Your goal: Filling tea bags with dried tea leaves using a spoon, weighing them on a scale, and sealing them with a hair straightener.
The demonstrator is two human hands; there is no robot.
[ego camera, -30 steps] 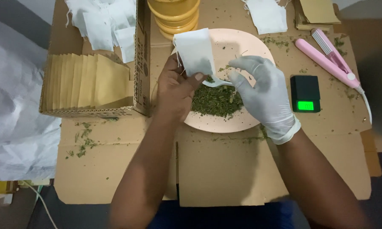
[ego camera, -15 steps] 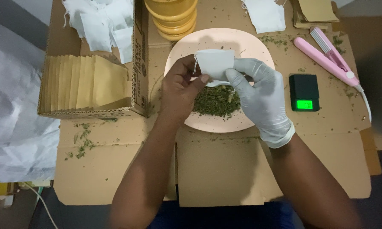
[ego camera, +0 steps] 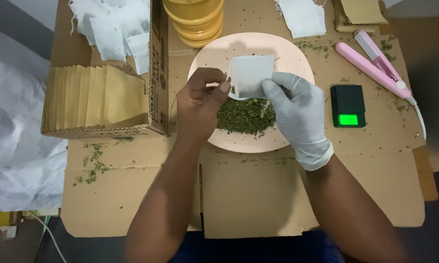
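A thin matt white paper sachet [ego camera: 251, 75] sits above crumbly dried green herb [ego camera: 243, 117] on a smooth pale plate [ego camera: 297, 56], over rough brown cardboard [ego camera: 258, 195], beside a smooth rubbery glove [ego camera: 300, 114].

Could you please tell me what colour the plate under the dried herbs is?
The plate is pale pink, seen best in the head view.

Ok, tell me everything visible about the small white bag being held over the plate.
The small white bag is a flat, roughly square pouch of thin, paper-like white material. It is held up above the pink plate and the pile of dried green herbs. The bare left hand pinches its left edge, the gloved right hand grips its lower right corner. Its bottom edge looks slightly parted; whether anything is inside cannot be told.
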